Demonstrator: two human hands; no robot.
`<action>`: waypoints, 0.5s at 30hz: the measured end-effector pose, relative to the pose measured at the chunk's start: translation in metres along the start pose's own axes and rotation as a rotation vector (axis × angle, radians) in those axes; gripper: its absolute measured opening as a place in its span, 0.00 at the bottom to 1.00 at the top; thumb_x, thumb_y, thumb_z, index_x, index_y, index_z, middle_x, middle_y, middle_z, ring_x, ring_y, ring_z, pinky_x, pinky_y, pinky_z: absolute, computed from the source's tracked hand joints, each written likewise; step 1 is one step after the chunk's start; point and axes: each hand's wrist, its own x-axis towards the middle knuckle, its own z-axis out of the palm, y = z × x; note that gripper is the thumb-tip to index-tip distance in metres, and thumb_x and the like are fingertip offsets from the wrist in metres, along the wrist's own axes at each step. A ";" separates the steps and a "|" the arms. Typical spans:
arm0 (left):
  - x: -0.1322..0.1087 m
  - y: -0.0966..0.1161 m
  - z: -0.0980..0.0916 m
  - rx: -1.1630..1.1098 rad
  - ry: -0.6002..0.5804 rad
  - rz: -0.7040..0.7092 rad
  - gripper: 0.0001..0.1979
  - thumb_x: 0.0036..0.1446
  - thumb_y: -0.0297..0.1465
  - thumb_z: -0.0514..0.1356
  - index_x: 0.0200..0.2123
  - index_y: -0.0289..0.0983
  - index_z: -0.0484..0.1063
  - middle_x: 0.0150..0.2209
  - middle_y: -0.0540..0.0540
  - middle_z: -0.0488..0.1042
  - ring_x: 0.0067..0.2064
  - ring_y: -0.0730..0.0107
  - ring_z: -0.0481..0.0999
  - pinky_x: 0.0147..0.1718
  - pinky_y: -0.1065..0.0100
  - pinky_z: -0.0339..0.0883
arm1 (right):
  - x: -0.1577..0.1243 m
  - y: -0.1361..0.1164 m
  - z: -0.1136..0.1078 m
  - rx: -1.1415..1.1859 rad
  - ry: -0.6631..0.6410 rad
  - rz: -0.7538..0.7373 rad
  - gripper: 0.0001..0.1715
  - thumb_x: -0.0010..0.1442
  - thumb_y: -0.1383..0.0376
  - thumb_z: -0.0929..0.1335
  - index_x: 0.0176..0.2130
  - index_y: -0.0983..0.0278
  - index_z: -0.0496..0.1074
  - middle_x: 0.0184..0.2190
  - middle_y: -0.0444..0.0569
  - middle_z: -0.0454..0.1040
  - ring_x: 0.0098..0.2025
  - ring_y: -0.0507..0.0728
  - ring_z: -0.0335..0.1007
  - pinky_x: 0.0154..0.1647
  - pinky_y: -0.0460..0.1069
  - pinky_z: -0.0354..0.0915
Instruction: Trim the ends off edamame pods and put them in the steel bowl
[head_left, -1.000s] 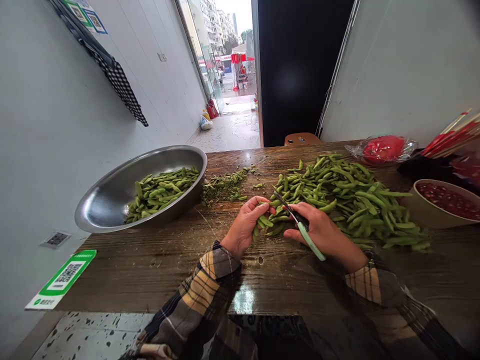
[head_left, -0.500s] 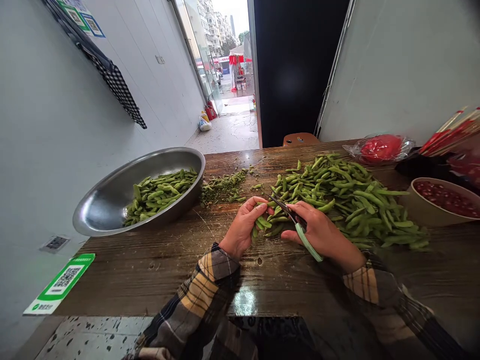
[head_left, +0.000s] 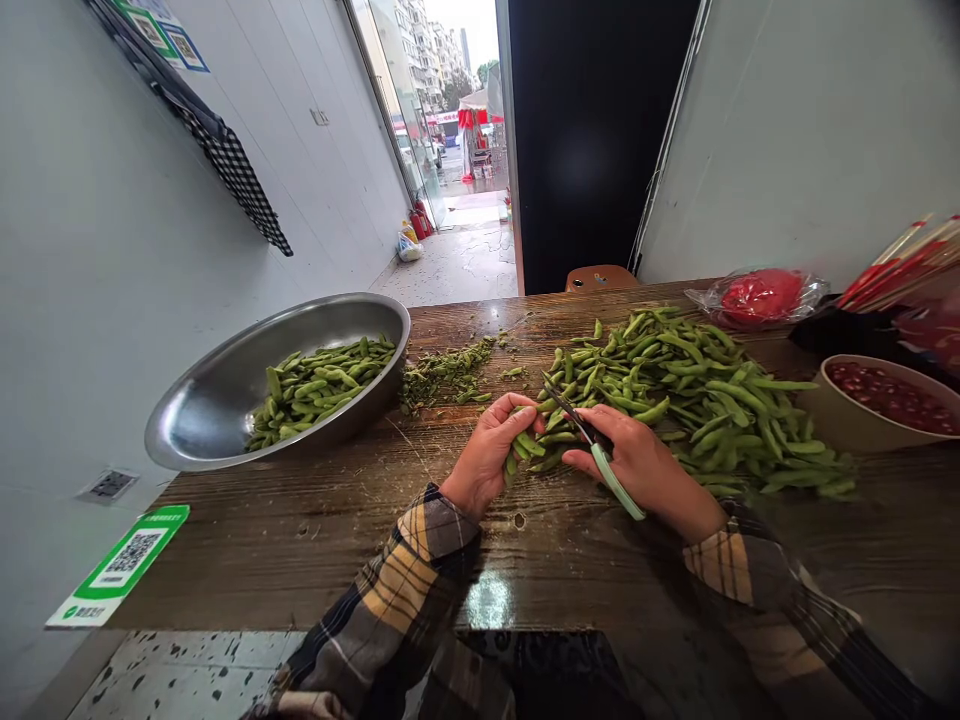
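Several green edamame pods [head_left: 528, 446] are pinched in my left hand [head_left: 495, 440], some hanging below its fingers. My right hand [head_left: 634, 455] grips scissors [head_left: 611, 480] with pale green handles, their dark blades pointing up and left at the tip of a pod by my left fingertips. Whether the blades touch that pod I cannot tell. A large heap of edamame pods [head_left: 720, 400] lies behind and to the right of my hands. On the left, a wide steel bowl [head_left: 202, 400] holds more pods. Small green trimmings [head_left: 450, 372] are scattered between the bowl and the heap.
The wooden table [head_left: 300, 540] carries a paper tub [head_left: 847, 410] of dark red contents at the right. Behind it lie a red bundle in clear plastic [head_left: 761, 295] and red-wrapped sticks [head_left: 900, 265]. A green QR card [head_left: 124, 570] sits at the left edge.
The scissors and my right hand have shifted very slightly left, with the blades closer together. My left hand keeps its hold on the pods, almost still.
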 end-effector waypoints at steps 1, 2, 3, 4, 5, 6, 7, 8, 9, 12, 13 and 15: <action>0.000 0.000 0.000 0.000 0.006 0.001 0.14 0.49 0.36 0.66 0.32 0.35 0.67 0.25 0.53 0.70 0.22 0.82 0.67 0.21 0.79 0.60 | 0.000 0.000 0.001 -0.014 -0.004 0.001 0.24 0.58 0.54 0.69 0.50 0.63 0.69 0.43 0.55 0.74 0.44 0.63 0.73 0.45 0.57 0.69; 0.001 0.000 0.000 -0.001 0.017 0.004 0.14 0.49 0.36 0.67 0.32 0.35 0.67 0.24 0.54 0.69 0.21 0.82 0.67 0.20 0.79 0.60 | 0.000 0.001 0.001 -0.031 -0.008 0.003 0.24 0.58 0.54 0.69 0.50 0.64 0.69 0.44 0.55 0.74 0.44 0.63 0.73 0.46 0.57 0.69; 0.001 0.000 0.000 0.000 0.033 0.006 0.14 0.49 0.36 0.67 0.32 0.35 0.66 0.24 0.54 0.68 0.20 0.83 0.66 0.19 0.80 0.58 | -0.001 0.001 0.002 -0.050 -0.014 0.003 0.24 0.58 0.54 0.69 0.50 0.64 0.69 0.45 0.56 0.74 0.45 0.63 0.73 0.47 0.57 0.69; 0.002 0.000 0.000 0.001 0.053 0.007 0.14 0.48 0.37 0.67 0.31 0.35 0.66 0.23 0.55 0.68 0.19 0.84 0.64 0.18 0.80 0.57 | -0.001 0.002 0.002 -0.070 -0.019 0.003 0.24 0.59 0.54 0.69 0.50 0.64 0.69 0.45 0.56 0.74 0.45 0.63 0.73 0.47 0.57 0.69; 0.003 0.000 0.000 0.002 0.076 0.007 0.15 0.48 0.37 0.67 0.31 0.35 0.66 0.22 0.55 0.67 0.18 0.85 0.63 0.16 0.81 0.55 | -0.001 0.003 0.003 -0.091 -0.025 0.002 0.24 0.59 0.54 0.69 0.51 0.65 0.69 0.46 0.57 0.74 0.46 0.63 0.73 0.48 0.58 0.68; 0.004 0.000 0.000 0.003 0.099 0.004 0.15 0.47 0.37 0.68 0.32 0.36 0.66 0.22 0.56 0.66 0.17 0.86 0.61 0.15 0.81 0.53 | -0.001 0.003 0.004 -0.112 -0.031 -0.001 0.25 0.59 0.54 0.69 0.51 0.65 0.69 0.46 0.57 0.74 0.46 0.64 0.73 0.48 0.58 0.69; 0.005 0.000 0.000 0.004 0.119 -0.001 0.16 0.47 0.38 0.68 0.32 0.36 0.66 0.22 0.56 0.66 0.16 0.86 0.60 0.14 0.81 0.51 | -0.002 0.004 0.005 -0.135 -0.037 -0.004 0.25 0.59 0.55 0.69 0.51 0.65 0.69 0.46 0.57 0.74 0.46 0.64 0.73 0.48 0.58 0.69; 0.006 0.000 0.000 0.008 0.135 -0.004 0.17 0.46 0.38 0.68 0.32 0.36 0.66 0.22 0.57 0.65 0.16 0.87 0.59 0.13 0.81 0.50 | -0.002 0.004 0.005 -0.158 -0.043 -0.008 0.25 0.59 0.55 0.69 0.51 0.65 0.69 0.47 0.57 0.74 0.46 0.64 0.73 0.47 0.57 0.69; 0.007 -0.001 -0.001 0.011 0.147 -0.005 0.17 0.46 0.38 0.68 0.32 0.36 0.66 0.22 0.57 0.65 0.16 0.87 0.59 0.13 0.81 0.49 | -0.002 0.005 0.006 -0.180 -0.049 -0.012 0.25 0.59 0.55 0.69 0.51 0.66 0.69 0.47 0.56 0.74 0.46 0.64 0.73 0.47 0.57 0.69; 0.010 -0.003 -0.002 0.028 0.182 0.007 0.18 0.45 0.39 0.69 0.32 0.35 0.66 0.21 0.57 0.65 0.16 0.87 0.59 0.12 0.81 0.49 | -0.002 0.005 0.009 -0.245 -0.074 -0.031 0.25 0.59 0.55 0.69 0.52 0.66 0.69 0.48 0.57 0.74 0.48 0.64 0.73 0.47 0.56 0.69; 0.011 -0.004 -0.002 0.030 0.197 0.009 0.18 0.44 0.39 0.69 0.32 0.35 0.66 0.21 0.57 0.65 0.15 0.87 0.59 0.12 0.81 0.49 | -0.002 0.005 0.010 -0.266 -0.084 -0.036 0.25 0.59 0.56 0.69 0.52 0.67 0.69 0.48 0.57 0.74 0.48 0.64 0.73 0.47 0.56 0.69; 0.012 -0.005 -0.003 0.034 0.223 0.013 0.19 0.42 0.39 0.69 0.30 0.35 0.66 0.20 0.57 0.65 0.15 0.86 0.59 0.12 0.81 0.50 | -0.002 0.005 0.012 -0.302 -0.103 -0.047 0.24 0.60 0.56 0.68 0.52 0.67 0.69 0.48 0.58 0.74 0.48 0.64 0.73 0.46 0.55 0.69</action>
